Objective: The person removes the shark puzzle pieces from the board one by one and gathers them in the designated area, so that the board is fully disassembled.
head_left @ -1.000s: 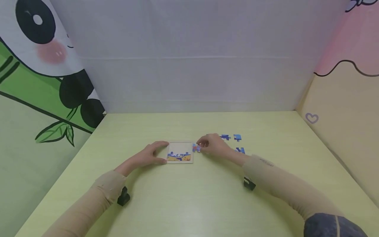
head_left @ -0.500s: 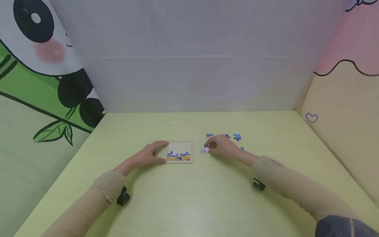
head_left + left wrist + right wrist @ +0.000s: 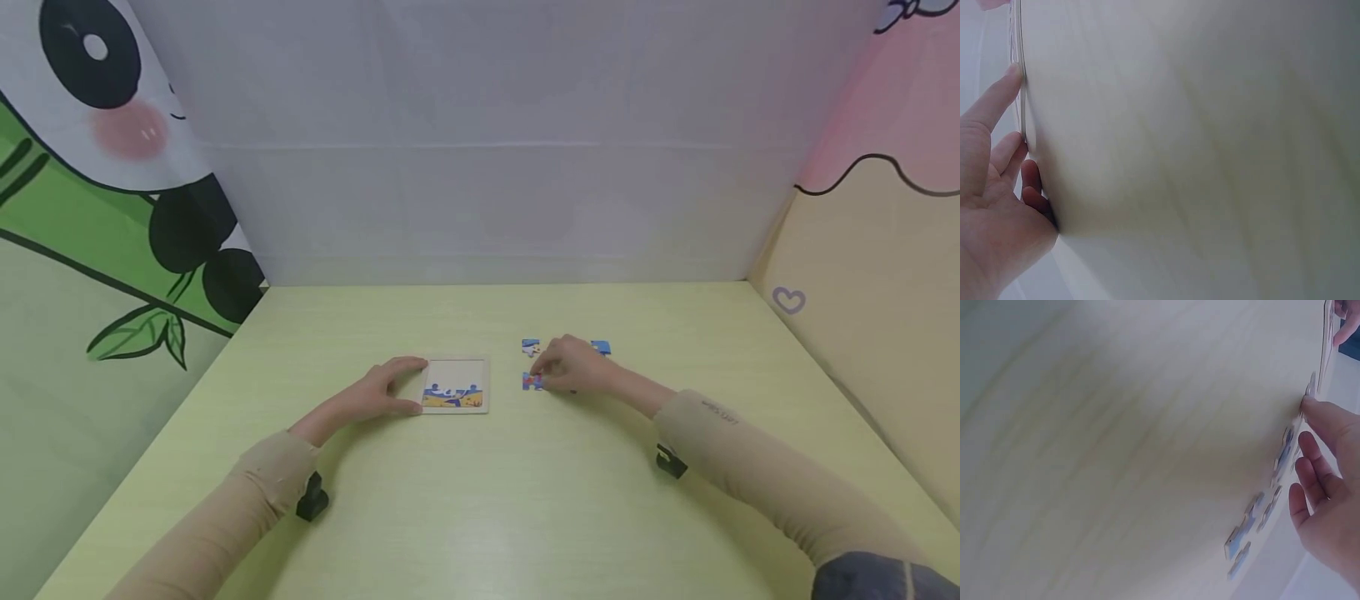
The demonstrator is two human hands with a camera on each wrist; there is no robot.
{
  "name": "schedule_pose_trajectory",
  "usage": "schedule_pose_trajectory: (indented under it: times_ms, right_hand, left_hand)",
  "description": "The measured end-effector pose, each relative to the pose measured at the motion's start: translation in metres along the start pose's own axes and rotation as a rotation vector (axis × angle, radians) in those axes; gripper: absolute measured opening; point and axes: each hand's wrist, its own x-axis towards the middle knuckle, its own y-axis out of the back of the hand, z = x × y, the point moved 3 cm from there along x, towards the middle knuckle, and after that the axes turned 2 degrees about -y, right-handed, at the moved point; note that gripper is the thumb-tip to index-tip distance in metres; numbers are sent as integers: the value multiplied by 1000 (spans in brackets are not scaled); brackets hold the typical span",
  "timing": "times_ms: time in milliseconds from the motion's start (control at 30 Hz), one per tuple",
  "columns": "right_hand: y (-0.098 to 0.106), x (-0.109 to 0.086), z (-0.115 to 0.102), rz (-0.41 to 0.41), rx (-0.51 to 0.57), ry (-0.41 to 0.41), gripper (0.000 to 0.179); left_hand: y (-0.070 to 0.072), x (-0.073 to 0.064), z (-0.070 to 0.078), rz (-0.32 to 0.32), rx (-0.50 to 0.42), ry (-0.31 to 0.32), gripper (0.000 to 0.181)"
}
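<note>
My left hand (image 3: 375,390) holds the pale square puzzle frame (image 3: 456,412) at its left side, fingertips at the upper corner and thumb at the lower one. Blue and yellow jigsaw pieces (image 3: 453,397) fill the frame's lower part; its upper part shows bare backing. Right of the frame, my right hand (image 3: 573,365) pinches a red and blue jigsaw piece (image 3: 531,381) low over the table. In the right wrist view the thumb and fingertips meet at that piece (image 3: 1311,385), its edge standing out beyond them. The other fingers of that hand are loosely bent.
A blue and white piece (image 3: 530,346) lies beyond my right hand, and another blue piece (image 3: 600,347) lies past its wrist. More loose pieces (image 3: 1244,525) show in the right wrist view. The pale wooden table (image 3: 450,508) ends at a whitish back wall (image 3: 480,208).
My right hand has drawn the red and blue piece rightward, away from the frame, toward the loose pieces. My left hand and the frame have stayed put.
</note>
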Motion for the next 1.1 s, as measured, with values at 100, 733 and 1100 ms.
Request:
schedule_pose_trajectory:
  times_ms: [100,733,1100]
  right_hand:
    - [0,0,3,-5,-11,-8,19]
    - [5,-1,-2,1,-18,-25,21]
    - [4,0,0,-24,18,-23,25]
  left_hand:
    - [1,-1,1,-2,5,-3,79]
    - [3,-5,1,0,3,-16,79]
    - [3,-5,1,-8,-5,1,79]
